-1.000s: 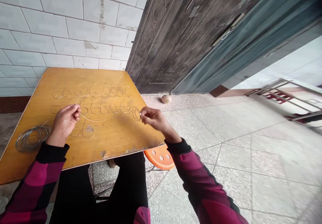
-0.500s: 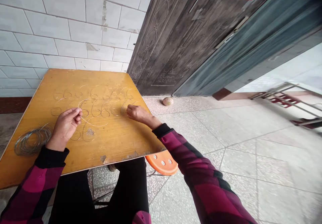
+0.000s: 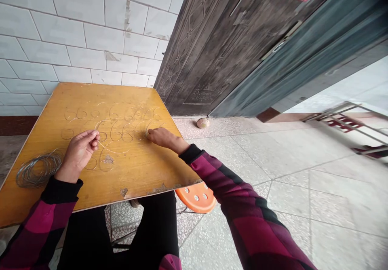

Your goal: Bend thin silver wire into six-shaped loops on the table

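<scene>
A yellow wooden table point(image 3: 136, 173) carries rows of thin wire loops point(image 3: 121, 130) shaped like sixes. My left hand point(image 3: 78, 152) rests on the table with its fingers pinched on a curved piece of wire point(image 3: 113, 150). My right hand point(image 3: 160, 136) lies low on the table at the right end of the loop rows, fingers closed and touching a wire loop there. A coil of grey wire point(image 3: 38, 170) sits on the table's left side, just left of my left wrist.
A white tiled wall stands behind the table. A dark carved door point(image 3: 218, 47) is to the right. An orange stool point(image 3: 197, 197) pokes out under the table's right corner. A small round object point(image 3: 202, 123) lies on the tiled floor. A metal rack point(image 3: 348, 120) is far right.
My right hand has moved left and down from above the table's right edge onto the loop rows. My left hand has stayed pinched on the curved wire.
</scene>
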The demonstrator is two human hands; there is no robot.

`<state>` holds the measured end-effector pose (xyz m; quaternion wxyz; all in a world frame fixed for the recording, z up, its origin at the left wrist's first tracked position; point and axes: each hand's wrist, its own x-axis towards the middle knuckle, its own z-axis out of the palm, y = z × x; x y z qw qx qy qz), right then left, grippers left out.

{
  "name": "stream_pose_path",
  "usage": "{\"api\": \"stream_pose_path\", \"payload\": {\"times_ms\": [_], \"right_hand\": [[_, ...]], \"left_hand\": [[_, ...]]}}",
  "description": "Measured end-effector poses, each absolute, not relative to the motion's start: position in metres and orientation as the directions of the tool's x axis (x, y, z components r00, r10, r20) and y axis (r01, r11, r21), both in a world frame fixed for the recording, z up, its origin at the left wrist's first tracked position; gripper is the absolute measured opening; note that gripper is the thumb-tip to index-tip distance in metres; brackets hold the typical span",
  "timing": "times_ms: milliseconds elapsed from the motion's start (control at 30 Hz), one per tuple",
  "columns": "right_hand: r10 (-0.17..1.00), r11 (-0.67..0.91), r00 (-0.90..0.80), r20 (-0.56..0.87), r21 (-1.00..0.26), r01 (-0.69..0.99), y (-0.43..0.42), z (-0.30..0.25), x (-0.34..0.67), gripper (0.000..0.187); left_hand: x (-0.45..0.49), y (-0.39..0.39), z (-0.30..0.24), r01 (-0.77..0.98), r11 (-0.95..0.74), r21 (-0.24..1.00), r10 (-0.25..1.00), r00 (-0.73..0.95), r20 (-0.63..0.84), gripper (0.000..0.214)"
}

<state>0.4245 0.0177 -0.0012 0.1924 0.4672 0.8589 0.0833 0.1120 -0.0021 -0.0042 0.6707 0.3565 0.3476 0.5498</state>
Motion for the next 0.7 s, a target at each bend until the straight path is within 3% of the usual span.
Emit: {"api": "stream_pose_path", "payload": {"times_ms": [233, 500, 700], "right_hand": [[0.840, 0.542, -0.503, -0.202, 0.287, 0.790, 0.019, -0.011, 0.431, 0.026], [0.867, 0.492, -0.497, 0.027, 0.104, 0.864, 0.012, -0.007, 0.433, 0.023], [0.864, 0.502, -0.487, -0.130, 0.135, 0.854, 0.023, -0.007, 0.395, 0.021]], "left_hand": [[0.113, -0.002, -0.003, -0.486, 0.141, 0.862, 0.986, 0.148, -0.078, 0.014], [0.114, -0.003, -0.003, -0.494, 0.148, 0.857, 0.985, 0.154, -0.081, 0.012], [0.115, -0.003, -0.002, -0.490, 0.148, 0.859, 0.986, 0.139, -0.090, 0.015]]}}
